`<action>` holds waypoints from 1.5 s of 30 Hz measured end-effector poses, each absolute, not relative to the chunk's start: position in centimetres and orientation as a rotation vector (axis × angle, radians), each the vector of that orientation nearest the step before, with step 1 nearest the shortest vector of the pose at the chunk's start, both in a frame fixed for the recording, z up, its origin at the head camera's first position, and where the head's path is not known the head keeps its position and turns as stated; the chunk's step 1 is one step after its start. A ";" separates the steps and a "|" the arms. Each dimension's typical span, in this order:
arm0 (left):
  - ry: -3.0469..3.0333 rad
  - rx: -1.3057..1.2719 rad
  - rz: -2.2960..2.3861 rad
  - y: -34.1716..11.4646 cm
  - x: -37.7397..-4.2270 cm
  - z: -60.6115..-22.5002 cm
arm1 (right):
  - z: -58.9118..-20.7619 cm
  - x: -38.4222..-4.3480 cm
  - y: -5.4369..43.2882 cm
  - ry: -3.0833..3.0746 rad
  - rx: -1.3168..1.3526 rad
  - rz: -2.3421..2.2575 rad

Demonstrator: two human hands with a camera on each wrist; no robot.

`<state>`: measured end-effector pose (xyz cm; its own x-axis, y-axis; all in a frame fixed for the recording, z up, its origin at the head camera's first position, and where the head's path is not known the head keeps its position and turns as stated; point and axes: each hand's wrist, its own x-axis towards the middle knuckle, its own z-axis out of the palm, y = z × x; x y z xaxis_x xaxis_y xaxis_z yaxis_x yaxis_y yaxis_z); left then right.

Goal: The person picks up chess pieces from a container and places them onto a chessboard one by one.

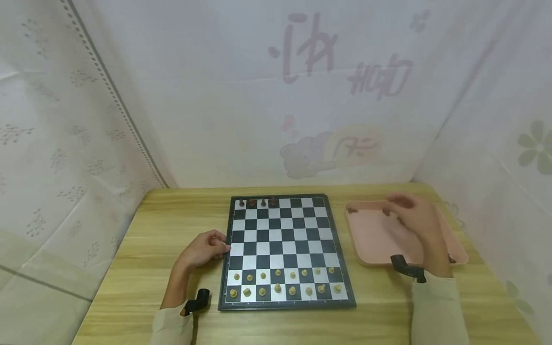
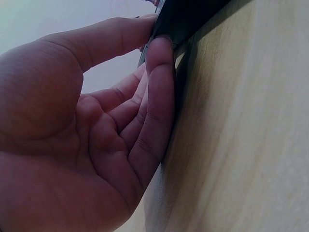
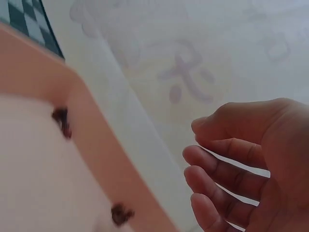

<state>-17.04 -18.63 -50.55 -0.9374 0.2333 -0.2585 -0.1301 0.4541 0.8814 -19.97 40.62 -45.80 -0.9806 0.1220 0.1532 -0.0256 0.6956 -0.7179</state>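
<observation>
On the wooden table lies a black-and-white chessboard (image 1: 281, 247). My left hand (image 1: 203, 249) pinches its left edge; in the left wrist view, the thumb and a finger (image 2: 160, 92) meet at the board's dark rim. Light chess pieces (image 1: 278, 288) fill the two near rows, and several dark pieces (image 1: 263, 203) stand in the far row at the left. My right hand (image 1: 415, 214) hovers above the pink tray (image 1: 371, 239), its fingers loosely bent and apart in the right wrist view with nothing between them. Dark chess pieces (image 3: 62, 122) lie along the tray's inner side.
To the right of the board, the tray has raised walls (image 3: 113, 140). A dark piece (image 1: 451, 258) lies in its near right corner. White printed cloth (image 1: 241, 120) hangs behind the table (image 1: 181, 211) and along both sides.
</observation>
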 end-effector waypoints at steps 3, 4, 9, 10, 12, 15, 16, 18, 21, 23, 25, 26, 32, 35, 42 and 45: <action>2.371 0.078 1.477 -18.7 -17.0 -50.4 | -46.1 -19.8 41.4 -2.700 -0.137 1.246; 2.370 0.076 1.477 -18.7 -17.0 -50.4 | -46.3 -19.8 41.8 -2.697 -0.141 1.262; 2.362 0.084 1.478 -18.8 -17.1 -50.3 | -47.6 -19.5 43.6 -2.725 -0.188 1.223; 2.362 0.087 1.478 -18.8 -17.1 -50.3 | -47.8 -19.3 44.0 -2.727 -0.200 1.206; 2.362 0.089 1.478 -18.8 -17.2 -50.3 | -48.2 -18.9 44.5 -2.720 -0.214 1.201; 2.361 0.084 1.476 -18.8 -17.2 -50.4 | -48.6 -18.4 45.2 -2.691 -0.217 1.259; 2.362 0.082 1.475 -18.8 -17.2 -50.4 | -48.7 -18.3 45.4 -2.688 -0.226 1.262; 2.365 0.076 1.473 -18.8 -17.2 -50.4 | -49.0 -18.2 45.7 -2.698 -0.240 1.240; 2.368 0.075 1.469 -18.8 -17.2 -50.4 | -49.3 -18.1 46.1 -2.755 -0.285 1.117; 2.367 0.075 1.467 -18.8 -17.2 -50.4 | -49.5 -18.1 46.4 -2.797 -0.328 1.079; 2.365 0.066 1.466 -18.8 -17.2 -50.5 | -49.6 -18.0 46.6 -2.833 -0.357 1.085; 2.364 0.062 1.463 -18.8 -17.2 -50.5 | -49.6 -18.0 46.7 -2.844 -0.370 1.120; 2.359 0.052 1.462 -18.8 -17.2 -50.5 | -49.8 -18.0 47.3 -2.900 -0.314 1.228; 2.353 0.068 1.481 -18.7 -17.1 -50.5 | -49.8 -17.9 47.2 -2.925 -0.319 1.211; 2.355 0.098 1.494 -18.7 -17.1 -50.5 | -49.5 -17.7 46.9 -2.916 -0.304 1.177; 2.355 0.099 1.493 -18.7 -17.1 -50.4 | -49.5 -17.7 46.8 -2.906 -0.327 1.165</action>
